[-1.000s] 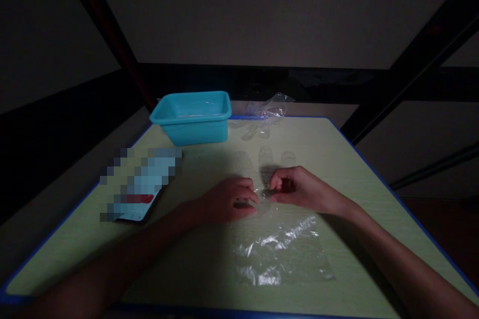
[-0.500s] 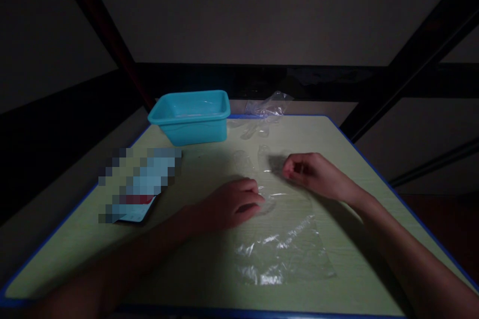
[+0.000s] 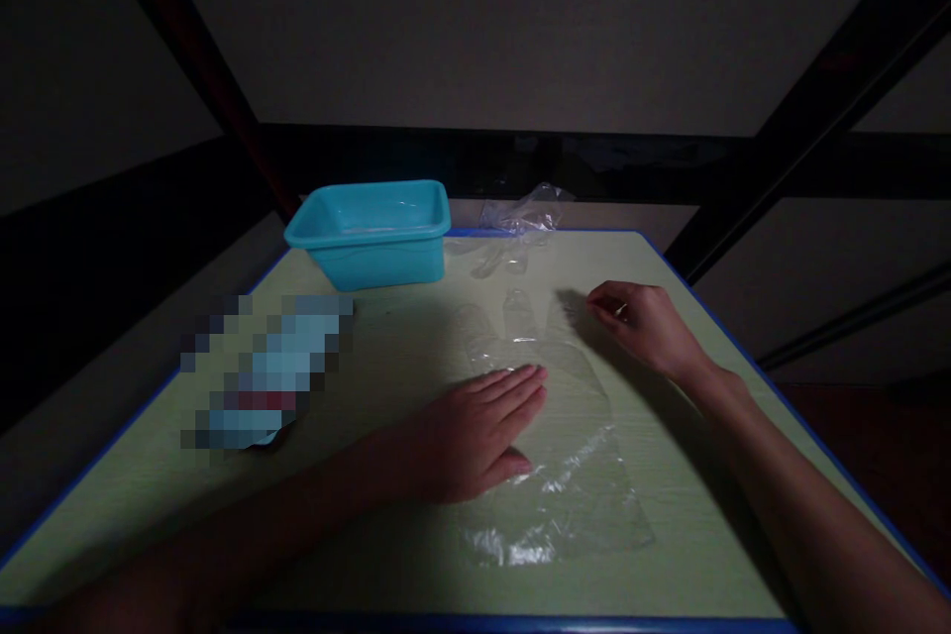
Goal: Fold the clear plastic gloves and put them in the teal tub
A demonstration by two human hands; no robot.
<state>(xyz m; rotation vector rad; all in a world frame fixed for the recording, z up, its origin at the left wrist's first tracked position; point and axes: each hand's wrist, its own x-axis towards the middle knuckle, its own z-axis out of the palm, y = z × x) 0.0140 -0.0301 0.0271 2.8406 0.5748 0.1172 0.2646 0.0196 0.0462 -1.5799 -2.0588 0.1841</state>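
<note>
A clear disposable plastic glove (image 3: 572, 505) lies spread on the table, its finger parts pointing to the far side. My left hand (image 3: 482, 431) rests flat across the middle of the glove, fingers stretched out. At the far right of the glove, my right hand (image 3: 646, 327) is closed in a pinch at the tip of one finger part; the film between the fingertips is faint. Behind it, a second crumpled clear plastic glove (image 3: 520, 228) lies by the table's far edge.
A turquoise plastic basin (image 3: 386, 263) stands at the far left of the table. To the left lies a blurred-out phone-like object (image 3: 274, 371). The pale table (image 3: 357, 555) has a blue edge, with a wall and dark bars beyond.
My left hand has opened from a curled pose and now lies flat on the glove. My right hand has moved away and to the right, and the glove's finger parts look straighter.
</note>
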